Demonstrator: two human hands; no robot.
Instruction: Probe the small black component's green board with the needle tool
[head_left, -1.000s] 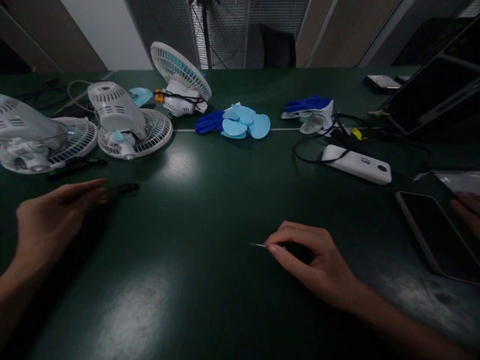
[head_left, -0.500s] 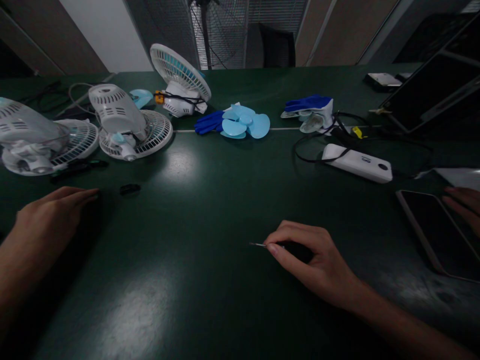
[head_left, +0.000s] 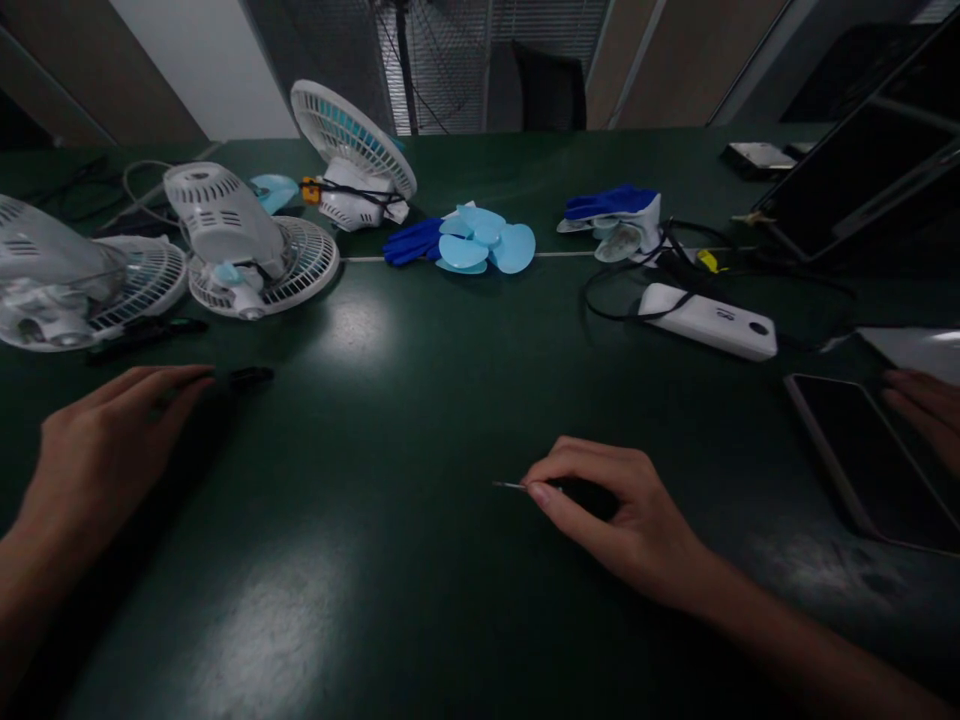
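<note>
On the dark green table, my left hand (head_left: pixel 112 430) is at the left, its thumb and fingertips drawn together in a pinch. Just beyond those fingertips lies a small black piece (head_left: pixel 253 377). Whether the fingers touch it or hold something small and dark is too dim to tell. My right hand (head_left: pixel 611 510) rests at right of centre, closed around a small screwdriver (head_left: pixel 510 485). Its thin metal shaft points left past the thumb and index finger, and the palm hides most of the handle.
White fans (head_left: pixel 232 230) stand at the back left. A light-blue fan blade (head_left: pixel 487 240) lies on a blue glove (head_left: pixel 412 242), with another glove (head_left: pixel 615 215) farther right. A white power strip (head_left: pixel 705 318), a phone (head_left: pixel 870 455) and another person's hand (head_left: pixel 926 405) are at the right.
My left hand has moved right, bringing its fingertips close to the small black piece. My right hand keeps its hold on the screwdriver. The view has shifted slightly.
</note>
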